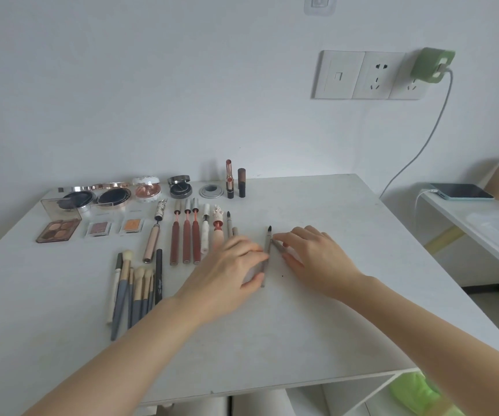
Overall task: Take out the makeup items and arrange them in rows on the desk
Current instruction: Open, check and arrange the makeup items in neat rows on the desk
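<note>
Here, in the head view, both hands work at the right end of the middle row on the desk (317, 295). The left hand (230, 265) lies palm down with loosely curved fingers, its fingertips and thumb touching a thin grey pencil (267, 253) whose dark tip points toward the wall. The right hand (317, 253) pinches a second slim stick, perhaps the pencil's cap (278, 246), slanted so that its end meets the pencil.

The rest is already laid out: compacts (113, 195) and two upright lipsticks (234, 181) at the back, lip tubes (186, 235) in the middle row, and brushes (134, 292) nearer the person on the left.

The risk, I judge, lies in crowding. The left hand covers the lower ends of the items just beside the pencil, so a sideways nudge could skew that row. The round pencil may also roll once released. If the slanted piece is pushed on crooked, it could flick the pencil aside.
</note>
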